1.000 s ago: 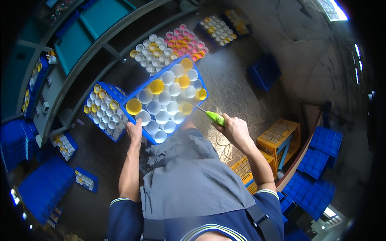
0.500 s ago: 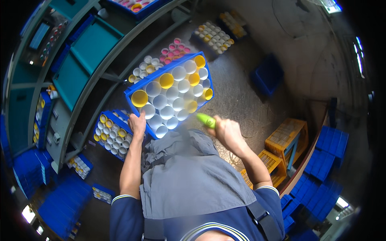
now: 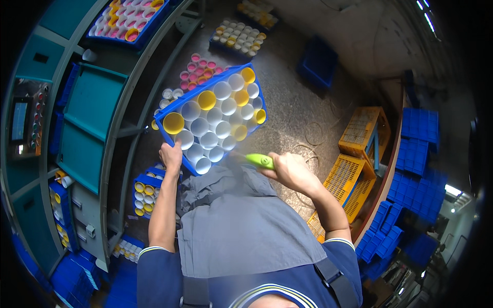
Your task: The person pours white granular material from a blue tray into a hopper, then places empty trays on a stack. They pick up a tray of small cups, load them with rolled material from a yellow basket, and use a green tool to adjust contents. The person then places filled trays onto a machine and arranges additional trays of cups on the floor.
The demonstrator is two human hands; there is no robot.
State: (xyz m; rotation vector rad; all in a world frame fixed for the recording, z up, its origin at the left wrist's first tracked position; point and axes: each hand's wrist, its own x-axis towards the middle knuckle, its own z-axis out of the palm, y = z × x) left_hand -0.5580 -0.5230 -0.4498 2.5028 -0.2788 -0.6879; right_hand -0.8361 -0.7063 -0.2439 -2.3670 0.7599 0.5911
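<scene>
A blue crate (image 3: pixel 163 143) is tilted in front of my body, filled with white and yellow round cups, their open ends facing me. My left hand (image 3: pixel 171 155) is closed on the crate's near left corner, thumb beside a white cup (image 3: pixel 185 139). In my right hand (image 3: pixel 295 172) is a green-handled tool (image 3: pixel 261 161), gripped by the handle and pointing left at the crate's near edge. The tool's front end is blurred, so I cannot tell its kind. A grey apron (image 3: pixel 241 231) lies below the crate.
Pink-filled cups (image 3: pixel 196 72) and another crate of cups (image 3: pixel 238 38) stand beyond. Left runs a machine frame with a teal tray (image 3: pixel 84 143). Yellow crates (image 3: pixel 341 177) and stacked blue crates (image 3: pixel 413 133) are on the right. A blue bin (image 3: pixel 317 62) sits on the floor.
The surroundings have swung in the view. The blue crate sits slightly further left, still in my left hand. The green-handled tool has turned more level and its tip lies nearer the crate's edge.
</scene>
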